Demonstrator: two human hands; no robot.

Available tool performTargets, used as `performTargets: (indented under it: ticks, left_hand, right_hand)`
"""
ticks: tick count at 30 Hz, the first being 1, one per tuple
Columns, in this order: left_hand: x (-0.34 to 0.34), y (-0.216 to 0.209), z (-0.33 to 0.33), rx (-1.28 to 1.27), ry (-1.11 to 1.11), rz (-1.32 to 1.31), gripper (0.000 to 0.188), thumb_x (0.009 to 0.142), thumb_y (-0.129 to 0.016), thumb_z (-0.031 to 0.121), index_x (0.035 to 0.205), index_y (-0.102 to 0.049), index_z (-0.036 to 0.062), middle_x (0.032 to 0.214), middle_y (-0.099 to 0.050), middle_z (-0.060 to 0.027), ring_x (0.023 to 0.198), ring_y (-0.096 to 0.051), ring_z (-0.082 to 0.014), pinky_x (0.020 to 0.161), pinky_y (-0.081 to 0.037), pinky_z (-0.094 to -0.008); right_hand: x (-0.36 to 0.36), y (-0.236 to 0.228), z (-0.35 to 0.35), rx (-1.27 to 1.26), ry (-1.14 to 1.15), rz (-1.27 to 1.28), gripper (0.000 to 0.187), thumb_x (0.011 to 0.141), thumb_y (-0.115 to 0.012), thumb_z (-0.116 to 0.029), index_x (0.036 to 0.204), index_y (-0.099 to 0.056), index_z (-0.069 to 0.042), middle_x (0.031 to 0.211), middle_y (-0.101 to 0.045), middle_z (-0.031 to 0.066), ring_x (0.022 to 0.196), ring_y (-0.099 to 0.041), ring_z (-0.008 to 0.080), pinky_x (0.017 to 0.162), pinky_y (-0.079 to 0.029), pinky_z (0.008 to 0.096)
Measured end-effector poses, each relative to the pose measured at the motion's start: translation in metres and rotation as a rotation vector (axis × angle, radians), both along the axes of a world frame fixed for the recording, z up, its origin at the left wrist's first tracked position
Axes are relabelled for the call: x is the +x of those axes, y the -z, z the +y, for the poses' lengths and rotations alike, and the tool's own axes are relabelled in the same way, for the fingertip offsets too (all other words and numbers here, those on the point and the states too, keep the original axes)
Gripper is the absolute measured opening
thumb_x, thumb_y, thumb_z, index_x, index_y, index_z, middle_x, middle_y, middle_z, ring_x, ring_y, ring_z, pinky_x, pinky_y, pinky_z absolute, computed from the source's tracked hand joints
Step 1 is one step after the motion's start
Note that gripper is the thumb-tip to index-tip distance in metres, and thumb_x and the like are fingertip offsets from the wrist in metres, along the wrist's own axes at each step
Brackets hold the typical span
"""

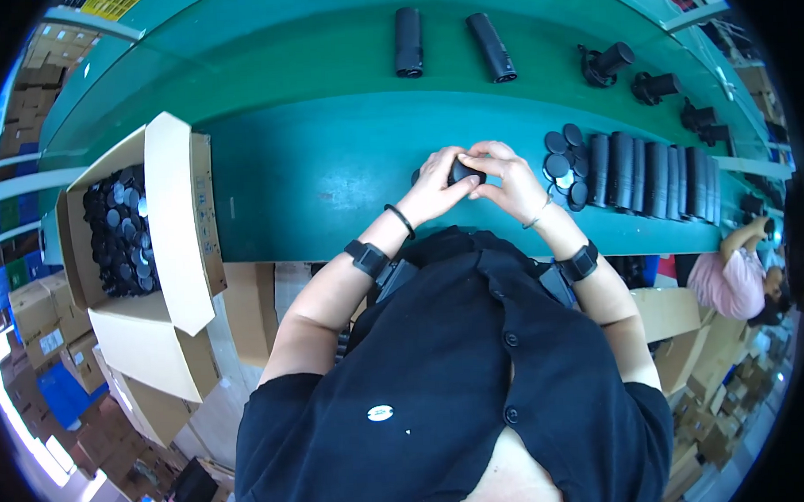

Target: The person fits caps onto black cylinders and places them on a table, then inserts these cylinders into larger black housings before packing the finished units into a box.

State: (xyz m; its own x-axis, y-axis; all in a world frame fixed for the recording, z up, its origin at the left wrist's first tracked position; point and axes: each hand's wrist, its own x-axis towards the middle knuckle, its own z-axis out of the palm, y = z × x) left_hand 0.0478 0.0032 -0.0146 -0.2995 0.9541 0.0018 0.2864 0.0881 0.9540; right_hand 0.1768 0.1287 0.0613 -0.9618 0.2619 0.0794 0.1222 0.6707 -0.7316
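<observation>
My left hand is wrapped round a black cylindrical tube, held just above the bench in front of me. At the tube's right end a round black cap shows between my two hands. My right hand closes its thumb and fingers on that cap. Fingers cover much of both parts, so I cannot tell how far the cap sits on the tube. Just right of my right hand lie several loose black round caps, and beside them a row of black tubes.
An open cardboard box full of black caps stands at the left. Two black tubes and several flanged black parts rest on the green conveyor belt beyond the bench. A person in pink is at far right.
</observation>
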Motion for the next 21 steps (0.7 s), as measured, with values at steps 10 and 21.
performTargets:
  ticks: [10,21]
  left_hand:
    - [0.000,-0.017,0.010,0.046,0.071,-0.161,0.075,0.081,-0.071,0.014,0.139,-0.027,0.0030,0.132,-0.038,-0.0137,0.122,-0.041,-0.0237,0.103,-0.035,-0.0363]
    - [-0.001,-0.037,0.013,-0.126,0.067,-0.489,0.073,0.076,-0.072,0.016,0.136,-0.032,0.0077,0.122,-0.044,-0.0106,0.112,-0.045,-0.0189,0.096,-0.037,-0.0324]
  right_hand:
    - [0.005,0.047,0.016,-0.860,0.137,-0.078,0.027,0.091,-0.057,-0.016,0.116,-0.065,-0.011,0.076,-0.058,0.0048,0.059,-0.060,0.0096,0.052,-0.052,0.0233]
    - [0.000,0.029,0.010,-1.055,0.243,-0.233,0.032,0.092,-0.057,-0.017,0.124,-0.061,-0.019,0.073,-0.066,0.0078,0.049,-0.060,0.0116,0.046,-0.051,0.0236]
